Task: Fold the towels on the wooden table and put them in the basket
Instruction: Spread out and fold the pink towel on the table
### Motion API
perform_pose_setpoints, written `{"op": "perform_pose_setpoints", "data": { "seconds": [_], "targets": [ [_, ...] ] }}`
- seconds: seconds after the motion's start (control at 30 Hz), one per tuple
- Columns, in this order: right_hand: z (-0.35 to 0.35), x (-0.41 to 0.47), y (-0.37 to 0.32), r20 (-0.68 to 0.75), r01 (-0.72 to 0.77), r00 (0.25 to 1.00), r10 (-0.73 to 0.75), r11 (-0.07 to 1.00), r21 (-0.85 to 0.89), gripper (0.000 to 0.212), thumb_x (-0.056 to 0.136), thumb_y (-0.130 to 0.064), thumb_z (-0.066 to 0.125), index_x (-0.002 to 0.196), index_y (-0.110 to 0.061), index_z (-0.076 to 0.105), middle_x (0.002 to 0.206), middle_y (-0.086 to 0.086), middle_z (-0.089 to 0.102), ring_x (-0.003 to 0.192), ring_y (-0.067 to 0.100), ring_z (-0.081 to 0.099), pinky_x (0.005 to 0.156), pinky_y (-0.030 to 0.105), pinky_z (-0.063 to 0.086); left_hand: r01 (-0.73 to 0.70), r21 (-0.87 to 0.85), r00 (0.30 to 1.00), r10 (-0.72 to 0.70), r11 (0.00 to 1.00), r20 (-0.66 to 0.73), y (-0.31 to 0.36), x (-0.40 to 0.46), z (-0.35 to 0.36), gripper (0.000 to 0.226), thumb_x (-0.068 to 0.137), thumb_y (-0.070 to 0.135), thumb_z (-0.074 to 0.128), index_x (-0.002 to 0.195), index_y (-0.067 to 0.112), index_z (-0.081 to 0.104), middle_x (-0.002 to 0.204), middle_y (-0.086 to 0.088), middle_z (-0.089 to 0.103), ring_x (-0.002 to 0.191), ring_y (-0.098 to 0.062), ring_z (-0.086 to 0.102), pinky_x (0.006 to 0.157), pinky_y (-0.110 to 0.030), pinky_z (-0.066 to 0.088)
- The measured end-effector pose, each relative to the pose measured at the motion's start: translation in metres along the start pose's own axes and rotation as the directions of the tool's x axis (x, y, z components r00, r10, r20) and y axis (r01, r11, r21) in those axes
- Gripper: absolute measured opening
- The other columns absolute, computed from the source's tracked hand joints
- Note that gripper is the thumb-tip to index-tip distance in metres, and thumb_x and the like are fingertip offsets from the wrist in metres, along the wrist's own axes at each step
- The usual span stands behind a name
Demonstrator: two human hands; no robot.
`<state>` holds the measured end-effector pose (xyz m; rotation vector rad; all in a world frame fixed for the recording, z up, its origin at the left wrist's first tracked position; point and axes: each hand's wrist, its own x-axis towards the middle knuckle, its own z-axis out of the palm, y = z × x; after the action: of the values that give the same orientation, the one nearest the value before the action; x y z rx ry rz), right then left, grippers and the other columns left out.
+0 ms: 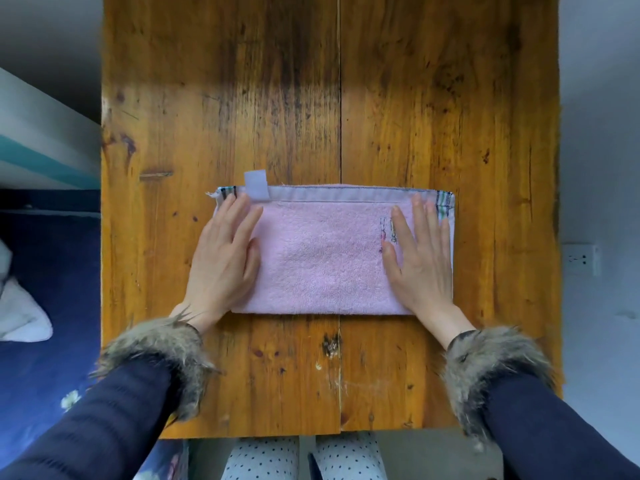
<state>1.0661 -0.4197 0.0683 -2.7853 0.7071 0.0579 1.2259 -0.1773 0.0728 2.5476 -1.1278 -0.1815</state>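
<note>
Pink towel point(325, 258) folded into a flat rectangle, lying across the middle seam of the wooden table point(415, 98), nearer the near edge than the far one. Hemmed band along the towel's far edge, with a white label point(256, 184) sticking up near its far left corner and coloured stripes at both far corners. Small embroidered mark toward the right side, partly covered.

Left hand point(225, 258) laid flat on the towel's left end, fingers straight and together, pressing down, gripping nothing. Right hand point(420, 258) laid flat on the right end, fingers straight and slightly spread, likewise pressing, gripping nothing. Dark sleeves with fur cuffs point(162, 355) at both wrists.

Left of the table, a dark blue flowered cloth point(45, 306) with something white point(20, 317) lying on it. Right of the table, a white wall socket point(580, 259).
</note>
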Motion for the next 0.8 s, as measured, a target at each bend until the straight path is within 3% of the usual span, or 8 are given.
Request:
{"op": "perform_pose_setpoints", "data": {
  "seconds": [0.1,0.17,0.23,0.3,0.37,0.53,0.7,0.8],
  "targets": [
    [-0.002,0.004,-0.02,-0.04,0.025,0.999,-0.025,1.0,-0.004,0.055,0.094,-0.039,0.033,0.145,-0.017,0.029,0.155,0.012,0.017,0.143,0.025,0.006,0.115,0.047,-0.003,0.179,0.002,0.973,-0.177,0.984,-0.145,0.004,0.006,-0.006,0.041,0.088,0.011,0.046,0.129,0.008,0.042,0.137,-0.018,0.042,0.127,-0.032,0.038,0.096,-0.043,0.033],
    [0.002,0.003,-0.039,-0.025,0.065,0.998,-0.065,0.998,0.009,0.056,0.094,-0.04,0.034,0.145,-0.017,0.029,0.154,0.011,0.019,0.143,0.025,0.007,0.115,0.048,-0.002,0.448,-0.13,0.87,-0.465,0.885,-0.166,0.006,0.008,-0.007,0.04,0.09,0.017,0.05,0.128,0.009,0.044,0.131,-0.015,0.043,0.12,-0.03,0.038,0.095,-0.039,0.03],
    [0.01,-0.001,-0.057,0.005,0.114,0.993,-0.114,0.993,0.014,0.056,0.094,-0.041,0.032,0.145,-0.018,0.028,0.154,0.011,0.019,0.143,0.025,0.008,0.114,0.051,0.002,0.597,-0.284,0.755,-0.645,0.75,-0.12,0.005,0.006,-0.006,0.037,0.09,0.02,0.052,0.124,0.006,0.046,0.123,-0.017,0.045,0.113,-0.03,0.039,0.094,-0.03,0.025],
    [0.019,-0.006,-0.068,0.042,0.138,0.99,-0.137,0.99,-0.019,0.057,0.094,-0.043,0.03,0.146,-0.02,0.026,0.155,0.01,0.019,0.143,0.025,0.008,0.113,0.054,0.003,0.614,-0.296,0.747,-0.66,0.732,-0.082,0.005,-0.004,-0.004,0.032,0.09,0.021,0.053,0.117,0.003,0.05,0.116,-0.019,0.048,0.109,-0.031,0.039,0.09,-0.026,0.023],
    [0.026,-0.008,-0.072,0.062,0.124,0.991,-0.12,0.991,-0.06,0.058,0.094,-0.044,0.029,0.147,-0.021,0.024,0.156,0.007,0.018,0.144,0.024,0.008,0.114,0.054,0.003,0.638,-0.253,0.749,-0.663,0.727,-0.018,0.008,-0.017,-0.004,0.03,0.09,0.024,0.054,0.113,0.005,0.052,0.114,-0.017,0.048,0.107,-0.03,0.039,0.09,-0.031,0.027],
    [0.029,-0.008,-0.071,0.084,0.104,0.992,-0.095,0.989,-0.106,0.059,0.094,-0.046,0.026,0.148,-0.023,0.018,0.157,0.004,0.015,0.144,0.023,0.006,0.113,0.054,0.004,0.792,-0.147,0.608,-0.787,0.593,0.105,0.02,-0.025,-0.015,0.038,0.087,0.038,0.058,0.111,0.009,0.053,0.118,-0.015,0.044,0.113,-0.033,0.037,0.093,-0.042,0.031],
    [0.028,-0.008,-0.073,0.1,0.092,0.992,-0.079,0.987,-0.131,0.059,0.094,-0.046,0.024,0.148,-0.023,0.016,0.157,0.004,0.013,0.144,0.022,0.004,0.113,0.053,0.002,0.839,-0.093,0.543,-0.812,0.536,0.214,0.02,-0.01,-0.023,0.03,0.087,0.035,0.057,0.106,0.012,0.058,0.122,-0.014,0.042,0.119,-0.034,0.034,0.097,-0.042,0.029],
    [0.029,-0.008,-0.073,0.109,0.082,0.992,-0.067,0.987,-0.14,0.059,0.094,-0.046,0.023,0.148,-0.024,0.015,0.157,0.003,0.011,0.144,0.022,0.004,0.113,0.053,0.001,0.842,-0.118,0.538,-0.808,0.526,0.239,0.015,-0.007,-0.027,0.023,0.085,0.034,0.059,0.097,0.015,0.061,0.115,-0.012,0.053,0.113,-0.034,0.043,0.09,-0.04,0.034]
  ]
}}
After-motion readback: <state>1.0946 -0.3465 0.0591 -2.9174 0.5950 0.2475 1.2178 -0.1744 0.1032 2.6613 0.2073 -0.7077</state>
